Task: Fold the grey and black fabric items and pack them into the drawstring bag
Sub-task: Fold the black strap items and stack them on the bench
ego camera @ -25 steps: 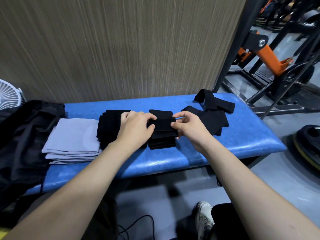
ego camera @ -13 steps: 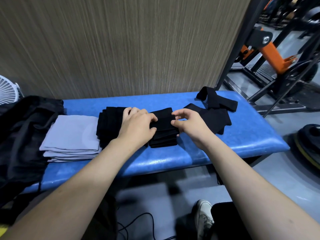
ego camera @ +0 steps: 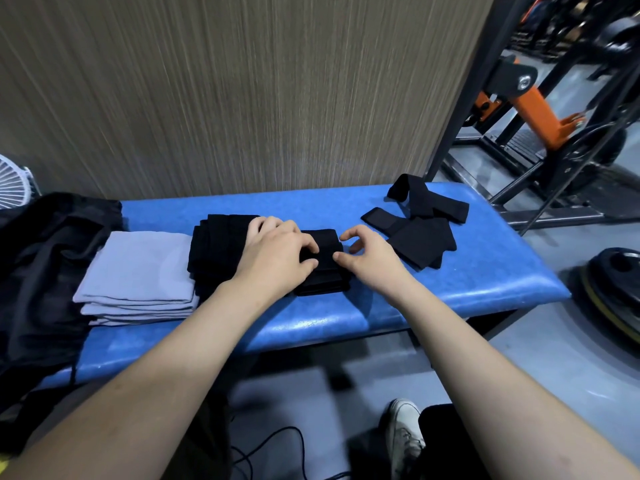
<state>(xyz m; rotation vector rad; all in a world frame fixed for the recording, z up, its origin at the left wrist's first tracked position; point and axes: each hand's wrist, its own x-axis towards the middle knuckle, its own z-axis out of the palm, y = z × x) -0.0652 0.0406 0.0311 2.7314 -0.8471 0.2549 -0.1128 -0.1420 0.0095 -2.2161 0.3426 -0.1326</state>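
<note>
- Pinching and pressing the small folded black stack [ego camera: 322,265] near the middle of the bench [ego camera: 485,278]: left hand [ego camera: 277,258] lying over the stack's left side with fingers curled onto its top, right hand [ego camera: 367,252] curled at the stack's right edge, thumb and fingertips touching the cloth.
- Sitting between two other piles: taller folded black pile [ego camera: 218,251] just beside it on the left, partly under the left hand, and loose unfolded black strips [ego camera: 422,223] toward the bench's right end, near the back edge.
- Lying with the small stack's long axis running from back edge to front edge, short sides facing each hand.
- Judging the right hand nearer to the unfolded strips, so likely better placed for reaching the next one.
- Resting folded grey stack [ego camera: 138,271] further left, touching the taller black pile.
- Draping dark cloth [ego camera: 45,271] over the bench's left end, probably the drawstring bag, though opening and cord not clearly showing.
- Hiding the left half of the small stack under the left hand; layer count hard to make out, black on black.
- Cutting off both arms at the bottom of the view.
</note>
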